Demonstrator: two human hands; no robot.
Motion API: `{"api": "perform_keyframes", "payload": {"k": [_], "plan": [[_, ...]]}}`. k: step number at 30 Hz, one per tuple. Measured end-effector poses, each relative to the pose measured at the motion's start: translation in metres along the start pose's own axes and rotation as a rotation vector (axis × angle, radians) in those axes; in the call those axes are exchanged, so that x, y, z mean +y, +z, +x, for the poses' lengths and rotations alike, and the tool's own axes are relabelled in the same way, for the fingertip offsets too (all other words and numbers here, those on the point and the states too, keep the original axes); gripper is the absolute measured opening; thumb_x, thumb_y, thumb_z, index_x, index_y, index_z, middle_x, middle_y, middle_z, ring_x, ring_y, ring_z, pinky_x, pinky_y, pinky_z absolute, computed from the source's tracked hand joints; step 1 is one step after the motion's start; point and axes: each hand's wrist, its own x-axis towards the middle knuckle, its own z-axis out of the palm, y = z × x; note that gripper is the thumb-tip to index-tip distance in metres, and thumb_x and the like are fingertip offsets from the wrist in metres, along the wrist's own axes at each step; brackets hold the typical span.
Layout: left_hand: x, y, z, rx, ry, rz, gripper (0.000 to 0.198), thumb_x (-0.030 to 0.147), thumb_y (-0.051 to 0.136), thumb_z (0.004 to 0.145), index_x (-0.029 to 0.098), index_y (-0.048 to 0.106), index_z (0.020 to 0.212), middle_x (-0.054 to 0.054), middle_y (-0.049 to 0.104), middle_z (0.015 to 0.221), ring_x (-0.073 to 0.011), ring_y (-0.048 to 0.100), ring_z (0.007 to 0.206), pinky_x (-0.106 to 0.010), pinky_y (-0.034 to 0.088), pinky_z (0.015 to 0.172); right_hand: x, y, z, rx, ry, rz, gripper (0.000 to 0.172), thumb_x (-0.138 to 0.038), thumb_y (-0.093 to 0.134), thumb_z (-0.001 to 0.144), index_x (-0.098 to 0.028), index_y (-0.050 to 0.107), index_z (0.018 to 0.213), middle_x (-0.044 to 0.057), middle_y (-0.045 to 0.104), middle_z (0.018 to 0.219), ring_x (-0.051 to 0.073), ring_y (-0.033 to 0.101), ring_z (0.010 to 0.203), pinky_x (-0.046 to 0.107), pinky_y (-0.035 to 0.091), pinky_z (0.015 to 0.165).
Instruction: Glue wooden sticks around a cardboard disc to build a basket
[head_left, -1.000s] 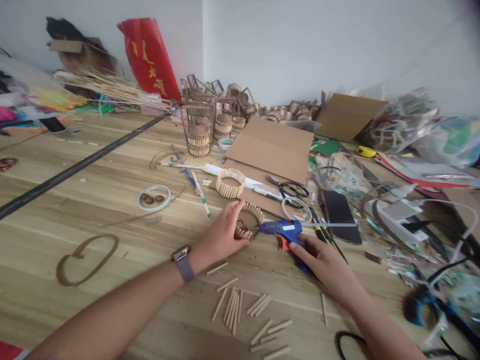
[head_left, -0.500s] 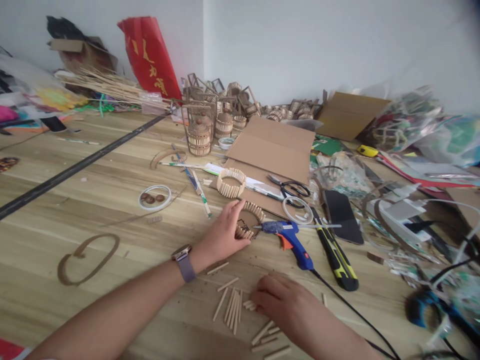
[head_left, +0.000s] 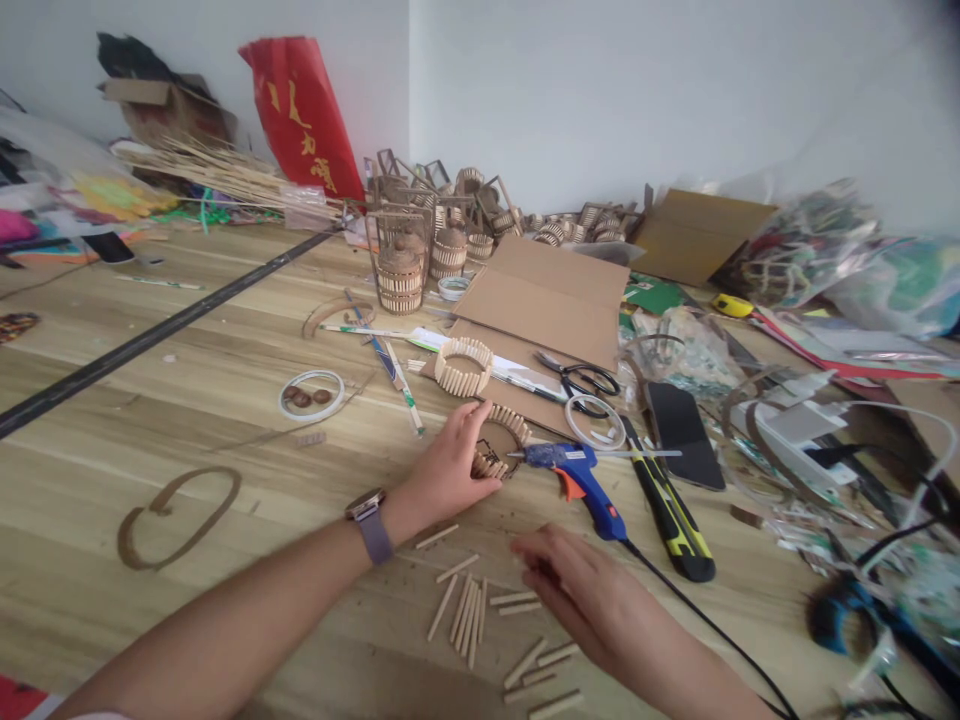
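My left hand [head_left: 442, 462] rests around the left side of a half-built ring of short wooden sticks [head_left: 513, 424], thumb and fingers gripping its edge. Close to the ring's right side lies a blue hot glue gun [head_left: 581, 468], its nozzle pointing at the ring. Over the table nearer to me, my right hand [head_left: 574, 580] has its fingertips pinched together; whatever they may hold is too small and blurred to make out. Loose wooden sticks [head_left: 468, 615] lie in small groups below and left of it. Just behind the half-built ring stands another stick ring [head_left: 463, 370].
A yellow-black utility knife [head_left: 671, 515], a phone [head_left: 686, 432] and black scissors [head_left: 581, 378] lie to the right. Behind are cardboard sheets [head_left: 544, 295] and small stick buckets [head_left: 400, 278]. A white tape ring [head_left: 311, 395] and a brown strip loop [head_left: 180, 515] lie left.
My right hand has lifted away from the loose sticks and moved slightly up, uncovering a couple of them. My left hand stays on the ring.
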Motion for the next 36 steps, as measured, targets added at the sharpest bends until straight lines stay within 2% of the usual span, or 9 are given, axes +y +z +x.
{"api": "perform_keyframes", "payload": {"k": [2, 5, 9, 15, 28, 36], "plan": [[0.000, 0.000, 0.000, -0.005, -0.002, -0.004, 0.098, 0.013, 0.076, 0.066, 0.020, 0.021, 0.146, -0.018, 0.032, 0.145, -0.0343, 0.029, 0.140, -0.055, 0.026, 0.115, 0.008, -0.006, 0.006, 0.075, 0.106, 0.099, 0.019, -0.019, 0.045, 0.092, -0.021, 0.058, 0.105, 0.003, 0.067, 0.082, 0.016, 0.064, 0.072, 0.025, 0.050, 0.065], [-0.001, 0.000, 0.000, -0.012, 0.001, -0.021, 0.098, 0.014, 0.077, 0.067, 0.021, 0.020, 0.146, -0.018, 0.033, 0.145, -0.0339, 0.029, 0.139, -0.056, 0.025, 0.115, 0.022, -0.011, 0.019, 0.105, 0.302, 0.274, 0.015, -0.030, 0.046, 0.090, -0.022, 0.059, 0.090, 0.001, 0.066, 0.069, 0.015, 0.062, 0.060, 0.025, 0.047, 0.056], [-0.002, -0.001, 0.001, -0.023, -0.007, -0.020, 0.099, 0.013, 0.077, 0.066, 0.020, 0.019, 0.147, -0.019, 0.036, 0.144, -0.0339, 0.031, 0.138, -0.056, 0.027, 0.113, 0.035, -0.012, 0.040, 0.117, 0.412, 0.431, 0.017, -0.035, 0.048, 0.087, -0.022, 0.058, 0.086, 0.002, 0.071, 0.073, 0.017, 0.065, 0.067, 0.027, 0.048, 0.062], [0.001, -0.003, 0.002, -0.044, -0.032, -0.002, 0.096, 0.013, 0.076, 0.068, 0.017, 0.020, 0.146, -0.021, 0.038, 0.144, -0.0336, 0.034, 0.137, -0.054, 0.031, 0.112, 0.036, -0.007, 0.058, 0.097, 0.370, 0.303, 0.018, -0.031, 0.047, 0.085, -0.021, 0.062, 0.081, 0.001, 0.069, 0.069, 0.016, 0.062, 0.063, 0.026, 0.044, 0.058], [0.000, -0.002, 0.002, -0.015, -0.027, -0.021, 0.094, 0.014, 0.076, 0.066, 0.017, 0.024, 0.144, -0.020, 0.043, 0.141, -0.0337, 0.039, 0.135, -0.054, 0.034, 0.111, 0.030, -0.004, 0.063, 0.124, 0.307, 0.147, 0.017, -0.022, 0.047, 0.085, -0.020, 0.062, 0.078, 0.000, 0.064, 0.063, 0.016, 0.058, 0.057, 0.026, 0.042, 0.057], [0.000, -0.002, 0.003, -0.012, -0.021, -0.014, 0.092, 0.014, 0.076, 0.068, 0.016, 0.024, 0.144, -0.020, 0.042, 0.142, -0.0335, 0.038, 0.135, -0.054, 0.032, 0.112, 0.030, -0.001, 0.062, 0.168, 0.262, 0.094, 0.017, -0.019, 0.047, 0.086, -0.019, 0.064, 0.084, 0.004, 0.070, 0.076, 0.018, 0.062, 0.069, 0.027, 0.044, 0.063]]}}
